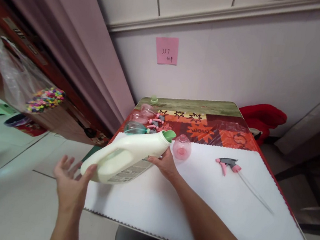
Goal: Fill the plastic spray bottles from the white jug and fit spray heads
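A large white jug (127, 155) with a green spout lies tilted on its side above the table's left edge, spout toward a small round pink bottle (182, 147). My right hand (165, 164) grips the jug under its neck. My left hand (71, 181) cups the jug's base, fingers spread, thumb against the bottom. A pink and grey spray head with a long tube (229, 165) lies apart on the white mat (210, 206), to the right.
Several clear bottles with pink spray heads (148, 121) lie at the table's far left on a red patterned cloth (206, 128). A red cloth (263, 115) sits beyond the far right corner. A plastic bag of coloured beads (44, 97) hangs at left. A pink note (166, 50) is on the wall.
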Tool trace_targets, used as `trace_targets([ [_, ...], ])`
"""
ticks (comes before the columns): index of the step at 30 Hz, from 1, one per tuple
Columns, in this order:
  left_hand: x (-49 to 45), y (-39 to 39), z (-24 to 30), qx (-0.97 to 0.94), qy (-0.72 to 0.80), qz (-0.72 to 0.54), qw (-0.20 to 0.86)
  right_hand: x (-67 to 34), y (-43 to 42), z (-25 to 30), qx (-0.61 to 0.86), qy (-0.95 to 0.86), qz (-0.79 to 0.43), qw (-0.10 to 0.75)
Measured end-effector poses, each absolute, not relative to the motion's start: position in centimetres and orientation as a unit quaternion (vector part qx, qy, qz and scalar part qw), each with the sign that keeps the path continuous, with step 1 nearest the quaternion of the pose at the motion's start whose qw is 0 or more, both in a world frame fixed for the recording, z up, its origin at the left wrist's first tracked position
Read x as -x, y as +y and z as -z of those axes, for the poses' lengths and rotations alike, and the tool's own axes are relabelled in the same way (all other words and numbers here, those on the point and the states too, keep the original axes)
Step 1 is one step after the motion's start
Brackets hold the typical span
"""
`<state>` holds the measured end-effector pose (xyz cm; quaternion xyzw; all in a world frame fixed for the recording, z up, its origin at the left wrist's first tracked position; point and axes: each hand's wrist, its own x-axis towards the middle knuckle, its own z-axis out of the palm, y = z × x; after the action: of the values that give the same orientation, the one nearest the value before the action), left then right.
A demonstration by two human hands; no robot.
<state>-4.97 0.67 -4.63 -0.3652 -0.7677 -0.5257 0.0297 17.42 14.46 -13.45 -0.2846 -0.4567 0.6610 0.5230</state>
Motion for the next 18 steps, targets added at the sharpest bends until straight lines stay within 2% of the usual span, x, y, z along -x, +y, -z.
trace_targets([
  [4,5.7,1.1,7.9,0.277,-0.676,0.642,-0.232,-17.4,14.3,13.5,0.276,-0.458,-0.662,0.526],
  [6,4.5,1.6,9.5,0.287,-0.608,0.675,-0.304,-17.5,14.3,13.5,0.277,-0.456,-0.662,0.527],
  [13,1.6,2.8,13.6,0.239,-0.502,0.741,-0.377,-17.7,14.3,14.0,0.273,-0.449,-0.669,0.526],
  [18,2.2,2.5,14.1,0.230,-0.528,0.720,-0.387,-17.7,14.5,14.3,0.263,-0.450,-0.669,0.530],
])
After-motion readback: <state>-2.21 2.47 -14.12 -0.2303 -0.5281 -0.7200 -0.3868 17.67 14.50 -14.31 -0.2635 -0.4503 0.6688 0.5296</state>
